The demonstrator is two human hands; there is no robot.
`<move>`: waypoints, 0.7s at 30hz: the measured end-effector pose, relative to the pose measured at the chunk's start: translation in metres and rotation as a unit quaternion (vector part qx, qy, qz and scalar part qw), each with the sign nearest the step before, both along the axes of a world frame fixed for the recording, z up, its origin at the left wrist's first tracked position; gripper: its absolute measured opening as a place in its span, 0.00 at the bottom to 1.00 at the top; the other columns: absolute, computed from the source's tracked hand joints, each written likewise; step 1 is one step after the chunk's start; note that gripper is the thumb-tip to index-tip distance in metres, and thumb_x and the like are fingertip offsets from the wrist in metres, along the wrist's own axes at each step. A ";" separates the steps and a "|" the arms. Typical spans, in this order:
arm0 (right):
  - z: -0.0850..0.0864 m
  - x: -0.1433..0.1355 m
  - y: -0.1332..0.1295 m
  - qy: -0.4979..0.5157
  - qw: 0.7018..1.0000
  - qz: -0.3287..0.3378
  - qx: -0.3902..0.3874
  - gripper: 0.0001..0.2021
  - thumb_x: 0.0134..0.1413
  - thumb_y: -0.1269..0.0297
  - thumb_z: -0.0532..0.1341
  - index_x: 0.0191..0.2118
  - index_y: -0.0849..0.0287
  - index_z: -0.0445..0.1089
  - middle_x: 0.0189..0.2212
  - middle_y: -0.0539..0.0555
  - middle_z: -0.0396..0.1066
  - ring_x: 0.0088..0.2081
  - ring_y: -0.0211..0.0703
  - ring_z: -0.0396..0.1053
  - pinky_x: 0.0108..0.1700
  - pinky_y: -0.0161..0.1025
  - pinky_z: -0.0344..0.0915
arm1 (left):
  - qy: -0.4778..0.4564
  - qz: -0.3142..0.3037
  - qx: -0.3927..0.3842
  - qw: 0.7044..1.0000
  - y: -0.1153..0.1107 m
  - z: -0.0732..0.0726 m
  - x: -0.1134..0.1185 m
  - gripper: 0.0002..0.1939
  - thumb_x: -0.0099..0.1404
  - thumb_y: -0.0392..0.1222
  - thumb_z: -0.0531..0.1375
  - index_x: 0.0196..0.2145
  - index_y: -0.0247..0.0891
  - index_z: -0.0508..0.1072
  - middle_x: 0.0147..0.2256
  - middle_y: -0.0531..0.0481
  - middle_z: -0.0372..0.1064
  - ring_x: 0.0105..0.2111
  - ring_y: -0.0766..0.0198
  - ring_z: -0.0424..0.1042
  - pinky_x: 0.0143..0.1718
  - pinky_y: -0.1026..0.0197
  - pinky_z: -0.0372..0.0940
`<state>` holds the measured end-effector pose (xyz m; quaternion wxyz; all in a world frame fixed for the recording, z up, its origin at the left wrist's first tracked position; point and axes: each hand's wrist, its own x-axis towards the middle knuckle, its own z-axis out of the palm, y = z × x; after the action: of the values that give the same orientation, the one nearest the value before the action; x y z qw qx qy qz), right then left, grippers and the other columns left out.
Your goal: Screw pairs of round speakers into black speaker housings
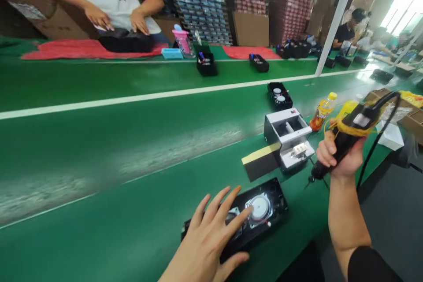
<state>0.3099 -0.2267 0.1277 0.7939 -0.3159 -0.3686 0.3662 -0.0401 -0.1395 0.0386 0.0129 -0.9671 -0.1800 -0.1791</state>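
My left hand [211,233] lies with fingers spread over the left part of a black speaker housing [279,202] on the green bench. A round white-centred speaker [259,208] shows beside my fingertips; a second one is partly hidden under them. To the right, raised above the bench, my right hand [343,154] is wrapped round a black electric screwdriver [346,139] with a yellow cord tied about it. The tip points down and left, over the bench and apart from the housing. Behind the housing stands a grey-and-white screw feeder [287,139].
A black-and-yellow strip [261,163] lies left of the feeder. Bottles [323,112] and a white box [390,135] stand right. Another housing [280,96] sits on the belt [132,130]. Across it, a person [109,0] works at a red cloth [66,49]. The screwdriver's cable [380,134] hangs at right.
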 end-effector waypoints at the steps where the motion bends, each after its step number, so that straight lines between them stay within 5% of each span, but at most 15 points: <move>1: 0.008 0.002 0.001 -0.047 0.998 -0.043 -0.004 0.33 0.56 0.21 0.64 0.46 0.48 0.73 0.21 0.41 0.54 0.14 0.30 0.38 0.15 0.33 0.46 | 0.012 -0.004 -0.009 1.000 -0.001 0.002 0.007 0.31 0.64 0.47 0.71 0.65 0.51 0.77 0.74 0.38 0.65 0.70 0.35 0.69 0.69 0.30 0.67; 7: 0.030 0.007 0.030 -0.220 0.953 -0.204 -0.041 0.43 0.49 0.10 0.50 0.44 0.49 0.66 0.23 0.43 0.51 0.17 0.36 0.50 0.21 0.37 0.54 | 0.008 -0.030 -0.060 0.998 0.007 0.003 0.016 0.24 0.70 0.40 0.63 0.63 0.52 0.78 0.69 0.36 0.69 0.62 0.37 0.74 0.57 0.36 0.74; 15: -0.002 0.012 0.051 -0.198 0.965 -0.159 -0.068 0.45 0.43 0.08 0.55 0.39 0.50 0.63 0.24 0.45 0.56 0.18 0.37 0.56 0.22 0.40 0.61 | 0.005 -0.042 -0.074 0.996 -0.001 0.007 0.023 0.21 0.74 0.40 0.62 0.62 0.52 0.79 0.70 0.34 0.66 0.64 0.36 0.70 0.57 0.34 0.73; 21: -0.008 0.020 0.049 -0.215 0.956 -0.172 -0.101 0.46 0.44 0.07 0.51 0.38 0.51 0.65 0.24 0.46 0.57 0.18 0.37 0.56 0.22 0.40 0.61 | 0.022 -0.052 -0.091 0.994 -0.003 0.009 0.029 0.23 0.74 0.40 0.63 0.64 0.52 0.78 0.71 0.32 0.63 0.64 0.35 0.70 0.57 0.32 0.72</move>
<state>0.3297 -0.1778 0.1200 0.7110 -0.5242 -0.4313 0.1832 -0.0113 -0.1428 0.0480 -0.0803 -0.9761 -0.1445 -0.1410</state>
